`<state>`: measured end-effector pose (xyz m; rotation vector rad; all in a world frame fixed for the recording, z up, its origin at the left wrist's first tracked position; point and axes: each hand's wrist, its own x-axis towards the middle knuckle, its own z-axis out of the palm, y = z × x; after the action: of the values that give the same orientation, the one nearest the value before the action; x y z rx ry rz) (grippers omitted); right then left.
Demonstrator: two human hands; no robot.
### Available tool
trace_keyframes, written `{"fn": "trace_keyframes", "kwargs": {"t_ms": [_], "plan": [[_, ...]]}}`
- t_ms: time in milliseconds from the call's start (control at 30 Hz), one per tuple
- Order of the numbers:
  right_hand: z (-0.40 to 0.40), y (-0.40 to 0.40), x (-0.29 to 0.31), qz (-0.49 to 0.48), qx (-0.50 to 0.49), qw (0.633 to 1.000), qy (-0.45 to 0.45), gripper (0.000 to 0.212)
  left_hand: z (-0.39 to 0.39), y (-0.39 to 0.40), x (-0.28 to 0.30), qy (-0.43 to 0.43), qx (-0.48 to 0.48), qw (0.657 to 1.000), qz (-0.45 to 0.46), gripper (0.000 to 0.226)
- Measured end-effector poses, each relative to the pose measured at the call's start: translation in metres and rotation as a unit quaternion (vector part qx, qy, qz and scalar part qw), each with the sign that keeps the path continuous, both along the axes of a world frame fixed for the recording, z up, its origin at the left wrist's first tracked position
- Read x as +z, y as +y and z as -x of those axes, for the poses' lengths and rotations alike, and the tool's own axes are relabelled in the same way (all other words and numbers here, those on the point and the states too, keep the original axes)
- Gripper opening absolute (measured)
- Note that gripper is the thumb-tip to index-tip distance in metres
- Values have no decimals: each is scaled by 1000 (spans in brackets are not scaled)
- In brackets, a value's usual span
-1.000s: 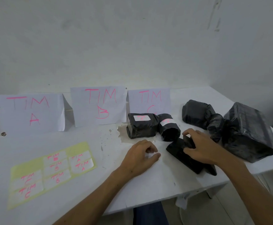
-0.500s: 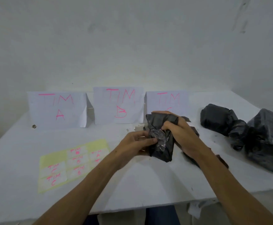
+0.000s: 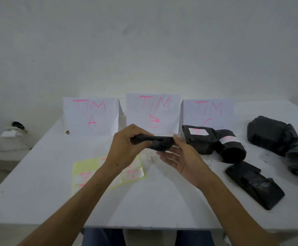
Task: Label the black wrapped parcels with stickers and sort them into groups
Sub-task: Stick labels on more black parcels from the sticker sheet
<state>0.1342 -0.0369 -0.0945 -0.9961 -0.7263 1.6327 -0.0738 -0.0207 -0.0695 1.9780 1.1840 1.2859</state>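
Yellow sticker sheet (image 3: 84,167) — half hidden behind left hand (image 3: 125,148).

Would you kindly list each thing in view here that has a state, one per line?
Small flat black wrapped parcel: held above the table, no sticker visible.
Left hand: grips the parcel's left end.
Right hand: fingers straight, under the parcel's right end.
Boxy black parcel: stickered, before the TIM C sign.
Cylindrical black parcel: stickered, lying beside it.
Long flat black parcel: lying flat, no sticker visible.
Yellow sticker sheet: flat, partly peeled.
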Motion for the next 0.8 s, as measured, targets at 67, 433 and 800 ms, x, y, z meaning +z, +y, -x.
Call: {"fn": "trace_keyframes", "kwargs": {"t_ms": [67, 433, 800], "plan": [[2, 3, -3, 41, -26, 996, 77, 53, 0, 1, -9, 82, -33, 995, -52, 20], [-1, 4, -39, -73, -67, 949, -299, 44, 78, 20, -39, 310, 46, 930, 191, 89], [37, 16, -56, -250, -107, 680, -681, 49, 131, 9, -50, 290, 9, 945, 148, 40]]}}
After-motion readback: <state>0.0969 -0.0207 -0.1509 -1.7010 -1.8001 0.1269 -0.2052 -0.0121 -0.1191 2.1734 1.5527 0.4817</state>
